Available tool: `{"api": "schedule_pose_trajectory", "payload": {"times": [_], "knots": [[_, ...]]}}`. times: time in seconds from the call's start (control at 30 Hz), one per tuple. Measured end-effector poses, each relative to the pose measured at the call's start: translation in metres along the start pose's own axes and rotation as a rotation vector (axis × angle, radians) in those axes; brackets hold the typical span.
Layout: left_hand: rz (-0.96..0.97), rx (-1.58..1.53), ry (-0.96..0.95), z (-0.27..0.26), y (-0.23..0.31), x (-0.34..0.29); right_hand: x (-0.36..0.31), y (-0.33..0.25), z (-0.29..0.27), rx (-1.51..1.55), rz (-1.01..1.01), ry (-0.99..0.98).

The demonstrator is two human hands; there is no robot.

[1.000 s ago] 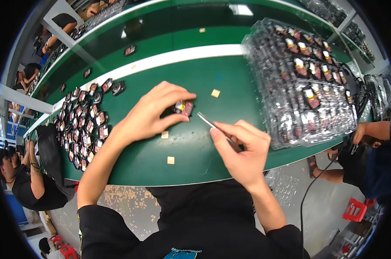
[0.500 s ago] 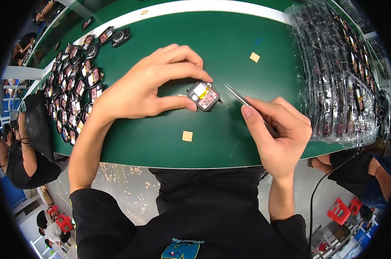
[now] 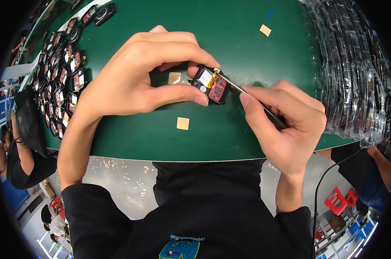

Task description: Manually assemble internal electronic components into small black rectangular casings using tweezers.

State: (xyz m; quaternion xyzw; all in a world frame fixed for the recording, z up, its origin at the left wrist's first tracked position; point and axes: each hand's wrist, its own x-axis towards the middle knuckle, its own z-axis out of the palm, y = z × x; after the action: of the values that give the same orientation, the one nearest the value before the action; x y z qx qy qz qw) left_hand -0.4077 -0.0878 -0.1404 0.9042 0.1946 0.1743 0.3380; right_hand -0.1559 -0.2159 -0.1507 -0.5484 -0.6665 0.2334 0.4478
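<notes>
Between the thumb and fingers of my left hand (image 3: 143,77) is an open smartwatch case (image 3: 217,88), tilted, its red circuit board, silvery battery and yellow tape facing up. My right hand (image 3: 286,121) is closed round a pair of metal tweezers (image 3: 269,113). The tweezers' tips reach the upper edge of the watch case, by a small white part near my left fingertips; whether they grip it I cannot make out. A pale yellow square (image 3: 183,123) lies on the green table in front of the case, and another square (image 3: 174,78) lies under my left hand.
Many open watch cases (image 3: 59,82) crowd the table's left side. Stacked clear plastic trays (image 3: 349,73) stand along the right. One more yellow square (image 3: 265,30) lies at the far right. A black cable (image 3: 329,172) hangs at the right, and other people sit on both sides.
The tweezers have moved from beside the watch case onto its upper edge. My left hand has tilted the case. The view has shifted, and a square under my left hand now shows.
</notes>
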Motion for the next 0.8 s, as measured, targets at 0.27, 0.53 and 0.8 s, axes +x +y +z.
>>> {"api": "schedule_pose_trajectory", "payload": {"times": [0.27,0.53,0.8], "knots": [[-0.027,0.016,0.016,0.002,0.0,0.0,0.0,0.005,-0.001,-0.06,-0.048,0.007],[-0.037,0.005,0.043,0.002,0.0,0.001,-0.003,0.008,0.004,-0.133,-0.185,0.061],[-0.02,-0.02,-0.018,-0.002,-0.008,-0.001,0.0,0.008,0.01,-0.104,-0.182,0.045]]}}
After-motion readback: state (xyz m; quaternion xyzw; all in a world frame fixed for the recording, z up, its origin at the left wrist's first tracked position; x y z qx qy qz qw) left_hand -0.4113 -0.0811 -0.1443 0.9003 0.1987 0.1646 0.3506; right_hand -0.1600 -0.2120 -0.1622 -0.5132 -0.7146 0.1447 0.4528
